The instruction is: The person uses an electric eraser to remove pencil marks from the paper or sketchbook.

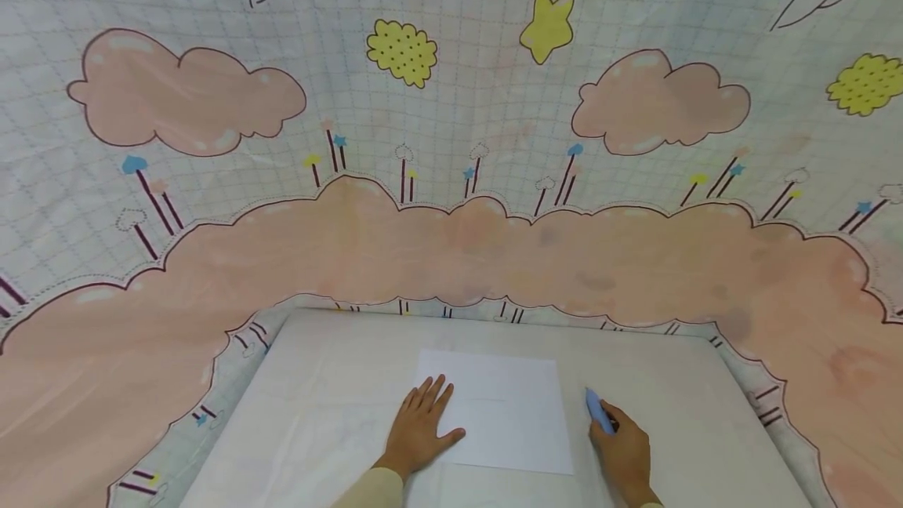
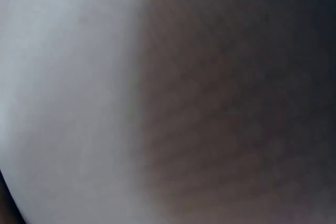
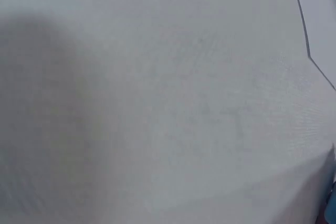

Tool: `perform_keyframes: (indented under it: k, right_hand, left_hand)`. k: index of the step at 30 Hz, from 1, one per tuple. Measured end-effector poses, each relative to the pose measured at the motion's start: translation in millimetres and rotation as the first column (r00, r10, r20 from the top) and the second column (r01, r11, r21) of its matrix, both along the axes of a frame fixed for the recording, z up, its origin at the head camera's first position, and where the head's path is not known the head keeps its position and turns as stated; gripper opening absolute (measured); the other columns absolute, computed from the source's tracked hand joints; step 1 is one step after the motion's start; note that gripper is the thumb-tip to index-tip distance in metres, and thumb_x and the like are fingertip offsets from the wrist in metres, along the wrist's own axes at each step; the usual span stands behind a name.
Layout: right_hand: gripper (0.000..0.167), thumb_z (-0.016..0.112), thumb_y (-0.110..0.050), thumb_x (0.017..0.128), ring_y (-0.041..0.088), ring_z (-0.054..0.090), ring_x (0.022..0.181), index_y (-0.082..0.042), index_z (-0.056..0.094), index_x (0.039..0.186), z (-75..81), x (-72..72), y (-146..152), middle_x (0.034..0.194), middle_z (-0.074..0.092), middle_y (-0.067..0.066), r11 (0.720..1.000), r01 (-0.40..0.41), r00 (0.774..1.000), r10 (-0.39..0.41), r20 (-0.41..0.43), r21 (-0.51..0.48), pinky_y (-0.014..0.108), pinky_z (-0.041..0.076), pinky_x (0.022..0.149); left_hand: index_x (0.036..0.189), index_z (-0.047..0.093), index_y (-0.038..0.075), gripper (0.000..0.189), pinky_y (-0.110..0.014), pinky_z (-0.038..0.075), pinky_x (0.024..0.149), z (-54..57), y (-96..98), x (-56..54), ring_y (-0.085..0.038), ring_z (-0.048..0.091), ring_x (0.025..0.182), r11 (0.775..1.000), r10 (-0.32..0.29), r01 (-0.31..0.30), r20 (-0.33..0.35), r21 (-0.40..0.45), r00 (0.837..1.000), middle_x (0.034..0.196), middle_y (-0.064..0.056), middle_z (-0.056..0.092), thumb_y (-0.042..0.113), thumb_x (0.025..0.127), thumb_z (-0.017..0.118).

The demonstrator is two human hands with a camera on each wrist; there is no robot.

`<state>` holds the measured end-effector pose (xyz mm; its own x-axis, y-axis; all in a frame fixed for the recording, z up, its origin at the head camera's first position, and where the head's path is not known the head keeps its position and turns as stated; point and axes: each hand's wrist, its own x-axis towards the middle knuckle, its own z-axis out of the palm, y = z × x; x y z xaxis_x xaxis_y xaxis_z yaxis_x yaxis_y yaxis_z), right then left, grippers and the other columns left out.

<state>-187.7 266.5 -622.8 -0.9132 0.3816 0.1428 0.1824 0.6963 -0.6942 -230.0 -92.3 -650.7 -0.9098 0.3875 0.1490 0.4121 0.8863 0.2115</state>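
A white sheet of paper (image 1: 515, 414) with a faint line across its middle lies flat on the white table. My left hand (image 1: 418, 429) rests palm down over its left side, fingers straight and thumb spread. To the right of the sheet, my right hand (image 1: 624, 449) holds a light-blue pen-shaped tool (image 1: 596, 409) with a narrowing tip and a dark part near the fingers. The tool's exact kind is unclear. In the right wrist view, only a blue bit shows at the lower right edge. The left wrist view is a close, dark blur.
The white table (image 1: 317, 382) narrows toward its far edge. Behind and beside it hangs a printed cloth (image 1: 466, 257) with pinkish clouds, stars and a grid. Table surface (image 3: 184, 103) fills most of the right wrist view.
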Motion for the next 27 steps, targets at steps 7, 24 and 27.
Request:
perform_keyframes:
  k: [7,24,27]
  right_hand:
    - [0.040,0.073,-0.009,0.080,0.023,0.067,0.079,0.000,0.068,0.118,-4.2,-3.4,-0.5,0.095,0.073,0.016,0.999,-0.019,0.999,0.019,-0.025,0.026,0.025,0.049,0.061]
    - [0.041,0.076,-0.007,0.079,0.023,0.068,0.087,-0.005,0.067,0.120,-0.8,-12.5,-11.0,0.115,0.070,0.017,0.989,-0.096,0.995,0.092,-0.039,-0.109,0.026,0.052,0.074]
    - [0.042,0.077,-0.006,0.078,0.022,0.067,0.087,-0.005,0.067,0.119,-2.7,-13.6,-13.6,0.114,0.070,0.016,0.988,-0.089,0.995,0.084,-0.044,-0.124,0.025,0.050,0.074]
  left_hand:
    - [0.154,0.036,0.021,0.086,-0.048,0.022,0.120,0.7,-1.3,-0.6,-0.025,0.024,0.150,1.000,0.005,-0.005,-0.013,-0.025,1.000,0.162,-0.001,0.028,0.077,0.089,0.035]
    - [0.154,0.036,0.020,0.084,-0.048,0.021,0.120,2.0,1.1,1.9,-0.025,0.023,0.150,1.000,0.006,-0.006,0.006,-0.001,1.000,0.162,-0.001,0.029,0.076,0.090,0.038]
    - [0.154,0.036,0.021,0.084,-0.048,0.021,0.120,1.6,1.7,2.1,-0.025,0.023,0.150,1.000,0.007,-0.007,0.004,0.002,1.000,0.162,-0.001,0.029,0.076,0.090,0.037]
